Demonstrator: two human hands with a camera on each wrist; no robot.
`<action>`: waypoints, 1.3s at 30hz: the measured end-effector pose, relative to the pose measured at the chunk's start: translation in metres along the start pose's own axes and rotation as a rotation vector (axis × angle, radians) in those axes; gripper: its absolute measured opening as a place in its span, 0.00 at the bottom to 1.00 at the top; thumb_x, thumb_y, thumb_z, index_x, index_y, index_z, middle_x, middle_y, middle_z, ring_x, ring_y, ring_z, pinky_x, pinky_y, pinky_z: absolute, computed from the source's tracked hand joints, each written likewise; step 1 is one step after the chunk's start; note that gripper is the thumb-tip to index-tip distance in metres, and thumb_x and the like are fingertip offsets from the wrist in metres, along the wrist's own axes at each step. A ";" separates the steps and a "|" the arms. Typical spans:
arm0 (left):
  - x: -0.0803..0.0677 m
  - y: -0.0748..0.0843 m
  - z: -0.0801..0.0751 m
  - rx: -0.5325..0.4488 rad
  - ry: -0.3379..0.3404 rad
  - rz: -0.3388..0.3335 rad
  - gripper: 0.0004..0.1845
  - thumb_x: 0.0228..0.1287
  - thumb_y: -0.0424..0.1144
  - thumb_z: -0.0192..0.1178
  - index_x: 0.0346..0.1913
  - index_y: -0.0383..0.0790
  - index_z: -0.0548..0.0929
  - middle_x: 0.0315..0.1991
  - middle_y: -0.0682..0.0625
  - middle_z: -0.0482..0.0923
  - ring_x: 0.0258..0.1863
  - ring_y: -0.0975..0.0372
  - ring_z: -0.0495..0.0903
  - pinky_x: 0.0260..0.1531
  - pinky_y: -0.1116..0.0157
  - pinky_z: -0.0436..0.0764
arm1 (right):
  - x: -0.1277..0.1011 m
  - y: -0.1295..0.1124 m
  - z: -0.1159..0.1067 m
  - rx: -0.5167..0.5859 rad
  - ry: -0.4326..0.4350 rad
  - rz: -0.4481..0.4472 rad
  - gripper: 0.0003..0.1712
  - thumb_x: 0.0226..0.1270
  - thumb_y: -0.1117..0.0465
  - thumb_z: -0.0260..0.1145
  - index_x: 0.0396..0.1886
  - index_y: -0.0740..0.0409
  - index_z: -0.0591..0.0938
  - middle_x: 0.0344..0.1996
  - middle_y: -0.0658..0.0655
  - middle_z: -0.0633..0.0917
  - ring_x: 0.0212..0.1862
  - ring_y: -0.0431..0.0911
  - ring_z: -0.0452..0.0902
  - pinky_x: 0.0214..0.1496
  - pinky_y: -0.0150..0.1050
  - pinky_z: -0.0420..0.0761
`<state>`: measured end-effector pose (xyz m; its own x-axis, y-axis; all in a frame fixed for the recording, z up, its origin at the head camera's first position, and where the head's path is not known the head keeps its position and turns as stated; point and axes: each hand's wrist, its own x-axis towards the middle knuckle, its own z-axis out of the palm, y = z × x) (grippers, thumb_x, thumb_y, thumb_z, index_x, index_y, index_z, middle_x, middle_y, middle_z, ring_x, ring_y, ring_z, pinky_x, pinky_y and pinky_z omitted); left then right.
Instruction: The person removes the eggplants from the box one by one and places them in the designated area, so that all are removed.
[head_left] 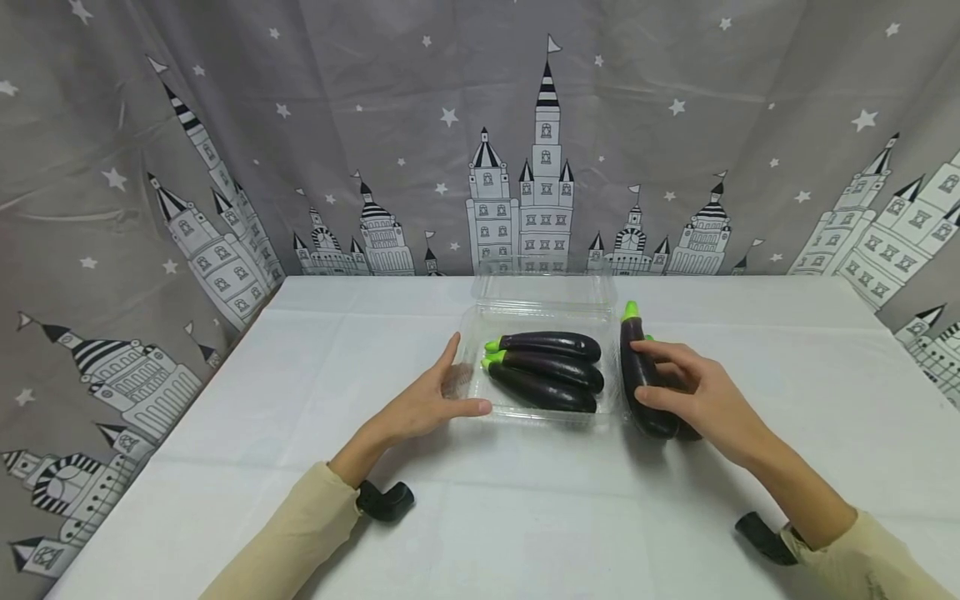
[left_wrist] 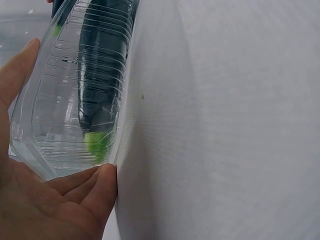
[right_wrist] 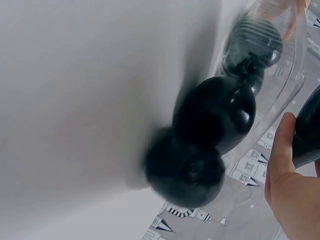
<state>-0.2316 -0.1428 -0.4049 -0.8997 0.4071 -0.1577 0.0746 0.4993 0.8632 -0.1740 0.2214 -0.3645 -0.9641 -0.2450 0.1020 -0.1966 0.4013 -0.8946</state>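
White table [head_left: 525, 517] is carrying everything; a castle-print curtain [head_left: 225, 167] is hanging behind it.

Clear plastic box [head_left: 480, 333] is sitting at table centre, lid folded back toward 12 o'clock. Three eggplants [head_left: 551, 367] are already lying inside, stacked side by side, long axes running 9-to-3, green stems pointing to 9 o'clock.

Judgement: packing is most of the way along; at least two are still lying outside.

Loose eggplant [head_left: 641, 375] is lying just beside the box at its 3 o'clock side, long axis running 12-to-6, stem pointing to 12. Another dark one seems to be lying under the hand; its direction cannot be told.

Right hand [head_left: 697, 392] is wrapping fingers and thumb around the loose eggplant.

Left hand [head_left: 435, 400] is lying flat-fingered against the box's 9 o'clock wall, fingers straight, steadying it.
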 end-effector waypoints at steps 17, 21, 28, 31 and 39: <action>0.001 0.000 -0.001 0.017 -0.002 0.016 0.66 0.54 0.58 0.72 0.79 0.50 0.31 0.76 0.36 0.52 0.76 0.47 0.47 0.70 0.43 0.47 | -0.020 0.023 -0.027 -0.067 0.068 0.003 0.31 0.70 0.61 0.65 0.71 0.54 0.71 0.64 0.55 0.71 0.56 0.34 0.72 0.48 0.26 0.74; 0.001 0.000 -0.001 0.017 0.002 0.008 0.66 0.53 0.58 0.72 0.79 0.50 0.32 0.76 0.37 0.51 0.76 0.47 0.46 0.70 0.43 0.47 | -0.021 0.027 -0.030 -0.077 0.073 0.020 0.31 0.70 0.60 0.65 0.71 0.53 0.71 0.65 0.54 0.70 0.56 0.34 0.70 0.48 0.25 0.73; 0.001 0.001 0.000 0.010 0.002 -0.001 0.67 0.51 0.60 0.73 0.80 0.51 0.32 0.76 0.38 0.51 0.76 0.49 0.46 0.70 0.43 0.47 | -0.022 0.036 -0.036 -0.081 0.095 0.030 0.30 0.71 0.61 0.64 0.71 0.52 0.71 0.62 0.49 0.72 0.57 0.36 0.69 0.48 0.24 0.70; 0.001 0.001 0.000 0.004 0.001 0.003 0.67 0.52 0.59 0.73 0.80 0.50 0.32 0.76 0.38 0.52 0.76 0.49 0.47 0.70 0.43 0.47 | -0.022 0.038 -0.040 -0.101 0.100 0.034 0.30 0.71 0.60 0.63 0.71 0.52 0.71 0.63 0.49 0.70 0.58 0.36 0.68 0.48 0.25 0.70; 0.000 0.002 0.000 -0.001 -0.002 0.001 0.67 0.52 0.59 0.73 0.79 0.50 0.32 0.76 0.38 0.53 0.76 0.49 0.48 0.70 0.44 0.48 | -0.021 0.046 -0.049 -0.141 0.118 0.057 0.30 0.71 0.60 0.63 0.72 0.52 0.71 0.66 0.55 0.69 0.58 0.35 0.66 0.48 0.26 0.68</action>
<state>-0.2314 -0.1417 -0.4034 -0.8986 0.4095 -0.1574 0.0755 0.4979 0.8640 -0.1719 0.2880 -0.3864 -0.9870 -0.1162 0.1109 -0.1562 0.5331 -0.8315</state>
